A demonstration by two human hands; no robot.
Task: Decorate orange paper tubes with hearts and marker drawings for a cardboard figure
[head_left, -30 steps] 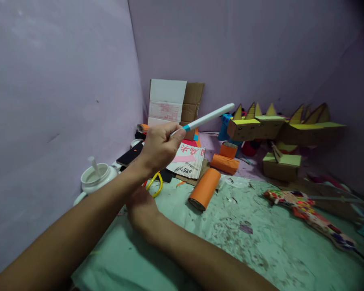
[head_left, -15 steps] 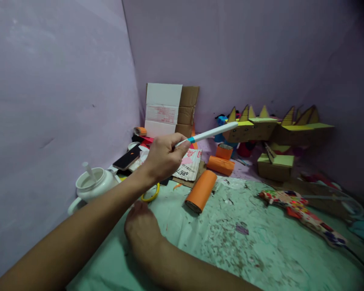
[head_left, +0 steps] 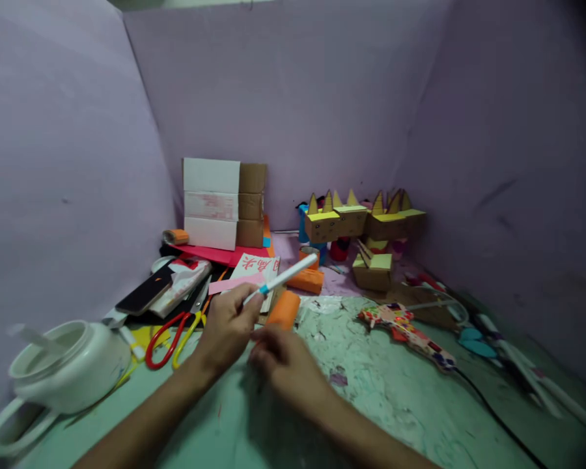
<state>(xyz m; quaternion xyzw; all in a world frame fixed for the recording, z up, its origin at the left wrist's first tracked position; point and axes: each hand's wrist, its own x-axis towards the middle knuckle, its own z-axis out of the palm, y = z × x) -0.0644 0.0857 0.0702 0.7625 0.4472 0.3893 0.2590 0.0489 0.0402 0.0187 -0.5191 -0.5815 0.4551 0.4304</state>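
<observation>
My left hand [head_left: 227,329] is closed on the lower end of a white pen with a blue band [head_left: 284,278], which slants up to the right. My right hand [head_left: 286,365] lies low over the green table cover [head_left: 420,404]. Its fingers are loosely stretched toward my left hand and end just short of the near end of an orange paper roll [head_left: 283,310]. I see nothing held in it.
A white pot with a spoon [head_left: 63,365] stands front left. Red and yellow scissors [head_left: 168,335], a phone [head_left: 144,294] and papers lie behind it. A cardboard box [head_left: 224,202] and spiked cardboard figures [head_left: 356,218] line the back wall. A patterned glue gun [head_left: 405,329] lies right.
The view has swung right and down. My left hand has lowered the pen toward the table. My right hand has moved forward to the orange roll, close to my left hand.
</observation>
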